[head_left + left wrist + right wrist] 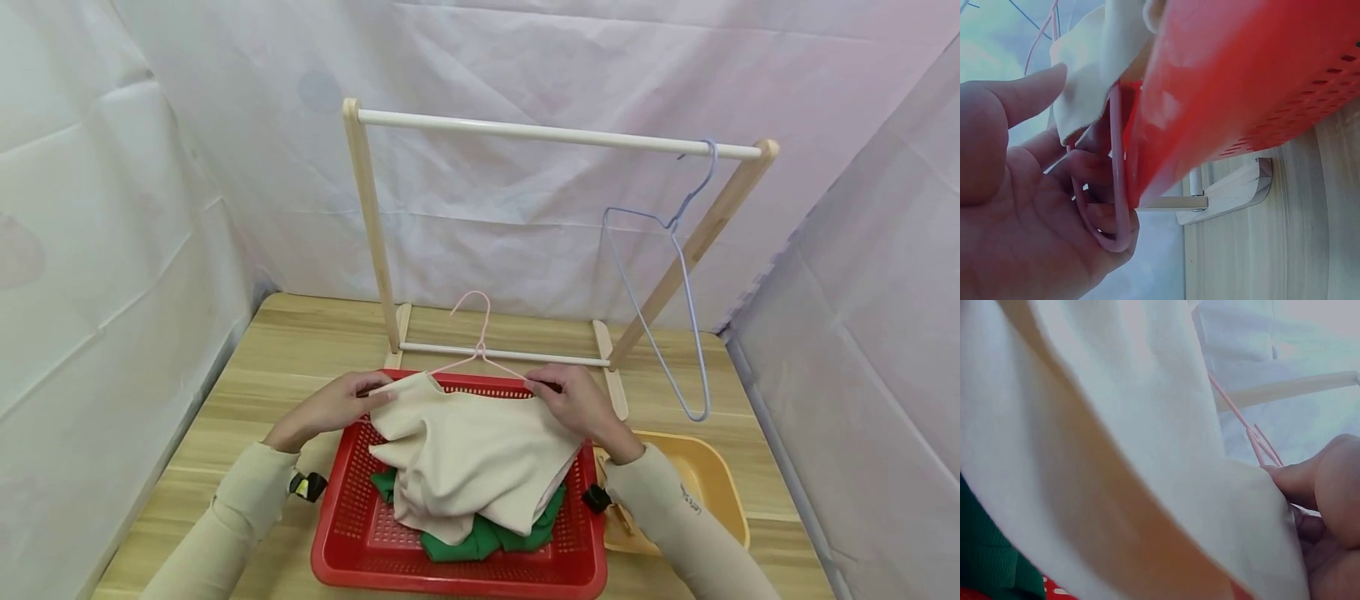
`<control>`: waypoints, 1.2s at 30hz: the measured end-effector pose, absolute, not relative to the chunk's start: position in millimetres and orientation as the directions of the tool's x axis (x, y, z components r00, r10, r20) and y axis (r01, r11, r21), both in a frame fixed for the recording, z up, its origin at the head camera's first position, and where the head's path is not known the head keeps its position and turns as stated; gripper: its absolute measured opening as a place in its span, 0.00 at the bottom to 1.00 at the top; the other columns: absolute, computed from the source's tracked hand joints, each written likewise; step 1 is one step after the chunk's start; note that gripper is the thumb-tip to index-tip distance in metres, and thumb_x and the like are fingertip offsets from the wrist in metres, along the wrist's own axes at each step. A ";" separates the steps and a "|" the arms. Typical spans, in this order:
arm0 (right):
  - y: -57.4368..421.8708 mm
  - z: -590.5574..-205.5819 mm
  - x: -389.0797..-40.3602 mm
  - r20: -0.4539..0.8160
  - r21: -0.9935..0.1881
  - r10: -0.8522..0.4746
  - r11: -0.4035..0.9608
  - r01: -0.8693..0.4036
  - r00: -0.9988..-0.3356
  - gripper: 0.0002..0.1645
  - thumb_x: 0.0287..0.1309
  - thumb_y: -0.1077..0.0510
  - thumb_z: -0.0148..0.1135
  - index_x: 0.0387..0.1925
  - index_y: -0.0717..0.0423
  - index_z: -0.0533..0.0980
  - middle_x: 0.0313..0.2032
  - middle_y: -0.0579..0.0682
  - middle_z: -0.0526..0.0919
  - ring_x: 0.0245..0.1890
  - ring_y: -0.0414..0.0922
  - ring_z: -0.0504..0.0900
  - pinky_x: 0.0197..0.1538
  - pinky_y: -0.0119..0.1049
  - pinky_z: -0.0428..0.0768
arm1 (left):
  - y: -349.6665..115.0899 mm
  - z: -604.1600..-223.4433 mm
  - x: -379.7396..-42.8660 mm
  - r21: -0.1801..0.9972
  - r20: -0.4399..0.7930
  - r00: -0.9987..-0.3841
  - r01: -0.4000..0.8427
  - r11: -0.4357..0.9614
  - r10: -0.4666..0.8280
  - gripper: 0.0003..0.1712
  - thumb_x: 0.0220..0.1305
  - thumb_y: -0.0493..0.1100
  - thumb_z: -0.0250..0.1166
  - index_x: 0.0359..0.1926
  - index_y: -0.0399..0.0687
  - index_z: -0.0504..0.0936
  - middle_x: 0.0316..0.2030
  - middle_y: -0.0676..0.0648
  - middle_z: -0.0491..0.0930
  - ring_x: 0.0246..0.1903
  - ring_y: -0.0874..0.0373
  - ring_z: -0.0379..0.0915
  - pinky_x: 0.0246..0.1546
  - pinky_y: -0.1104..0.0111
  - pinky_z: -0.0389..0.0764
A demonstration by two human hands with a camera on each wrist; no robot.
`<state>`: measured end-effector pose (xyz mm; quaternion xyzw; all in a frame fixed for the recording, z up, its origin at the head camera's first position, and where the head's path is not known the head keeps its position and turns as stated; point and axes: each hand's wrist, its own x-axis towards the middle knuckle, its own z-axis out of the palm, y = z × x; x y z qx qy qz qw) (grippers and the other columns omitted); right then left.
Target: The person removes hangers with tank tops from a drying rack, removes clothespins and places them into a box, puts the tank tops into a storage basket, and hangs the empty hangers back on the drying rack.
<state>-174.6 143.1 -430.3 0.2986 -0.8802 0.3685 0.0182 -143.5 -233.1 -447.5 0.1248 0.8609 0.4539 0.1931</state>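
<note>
A cream-coloured top (480,450) is spread over a red basket (321,560), draped on a pink wire hanger (482,350) whose hook sticks up at the far side. At the top's left upper edge, my left hand (341,404) pinches the cloth; in the left wrist view the hanger's rounded end (1121,200) lies across its fingers, with the thumb on the fabric (1079,87). My right hand (573,400) pinches the right upper edge together with the hanger's arm. Beneath the top lies green cloth (453,548), partly covered.
Behind the basket stands a wooden rack with a white rail (525,130). A light-blue hanger (693,308) hangs bare at its right end. Right of the basket, partly under the right forearm, is a yellow bin (731,500). White sheets (262,125) enclose the wooden table (277,358).
</note>
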 end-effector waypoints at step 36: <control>190.9 -421.0 -165.1 0.251 -0.589 -0.504 0.597 -0.544 -0.826 0.10 0.67 0.64 0.60 0.45 0.59 0.85 0.42 0.54 0.88 0.37 0.44 0.84 0.39 0.40 0.81 | -245.2 -446.8 -118.4 0.822 -0.128 -0.887 0.155 0.548 0.443 0.14 0.75 0.49 0.56 0.44 0.51 0.86 0.34 0.53 0.83 0.34 0.62 0.78 0.40 0.69 0.80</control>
